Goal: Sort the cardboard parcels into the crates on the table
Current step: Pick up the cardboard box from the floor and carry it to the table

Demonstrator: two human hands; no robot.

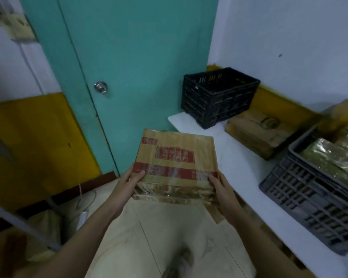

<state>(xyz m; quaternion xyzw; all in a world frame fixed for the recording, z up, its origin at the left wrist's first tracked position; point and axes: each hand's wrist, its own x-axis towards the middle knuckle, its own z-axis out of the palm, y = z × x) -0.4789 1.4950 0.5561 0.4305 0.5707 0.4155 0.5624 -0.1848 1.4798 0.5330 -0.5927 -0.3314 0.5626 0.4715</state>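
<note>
Both hands grip one cardboard parcel [175, 165] in the air over the floor, just off the near-left edge of the bench [237, 163]: the left hand [129, 182] clasps its lower left corner with the thumb laid on top, and the right hand [222, 187] holds the lower right corner the same way, thumb on the top face. The parcel is a flat brown carton, tilted so its top faces the camera; it bears a red block with printed characters in the middle and a red band across the near part, and it is wound in clear tape that shines along the near edge. On the bench stand a black crate [215, 97] at the far end by the teal door [133, 57], a second cardboard parcel [261, 133] lying flat beside it, and a grey crate [313, 199] nearer, with shiny wrapped packs inside.
</note>
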